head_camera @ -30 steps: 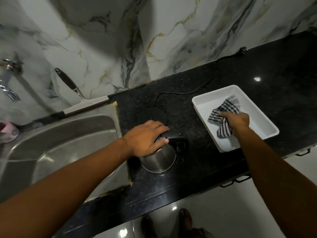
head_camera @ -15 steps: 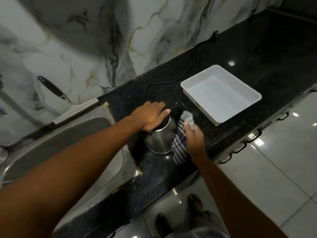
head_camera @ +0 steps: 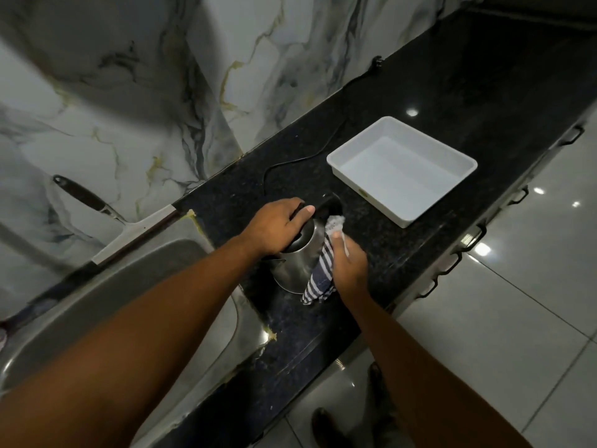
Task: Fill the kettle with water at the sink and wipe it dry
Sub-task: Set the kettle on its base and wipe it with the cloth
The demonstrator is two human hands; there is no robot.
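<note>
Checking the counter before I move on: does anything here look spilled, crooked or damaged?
Nothing stands out. The kettle stands upright on the counter, and the white tray sits flat and empty.

Dim, murky wide-angle view — bright glare spots on floor tiles [head_camera: 504, 318], edges bowed, perhaps slightly blurred.

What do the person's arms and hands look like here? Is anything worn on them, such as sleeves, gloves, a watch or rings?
Both forearms are bare along their whole visible length: no sleeve edge comes into view. The left hand and the right hand wear no gloves. No watch, bracelet or band shows on either wrist. No ring is visible on the fingers, though the light is dim and some fingers are partly hidden.
</note>
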